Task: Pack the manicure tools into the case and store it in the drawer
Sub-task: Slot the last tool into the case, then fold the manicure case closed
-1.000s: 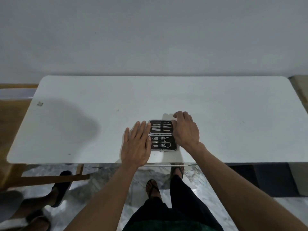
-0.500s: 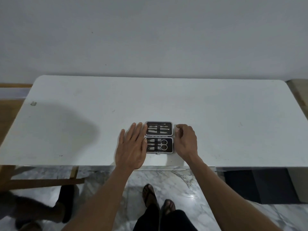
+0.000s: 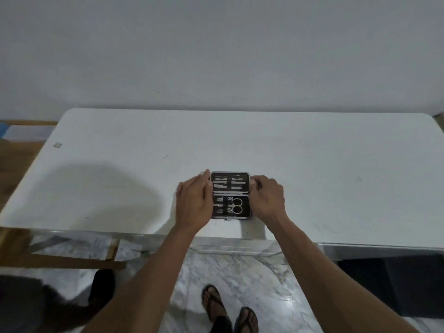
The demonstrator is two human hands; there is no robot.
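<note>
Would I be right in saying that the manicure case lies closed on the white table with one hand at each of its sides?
Not quite: the head view shows the manicure case lying open, tools visible in both halves. It is on the white table, with the left hand and right hand at its sides.

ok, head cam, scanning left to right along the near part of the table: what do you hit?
Small sticker-like mark near the table's left edge → left hand at the case's left side → open manicure case, tools in both halves → right hand at its right side.
</note>
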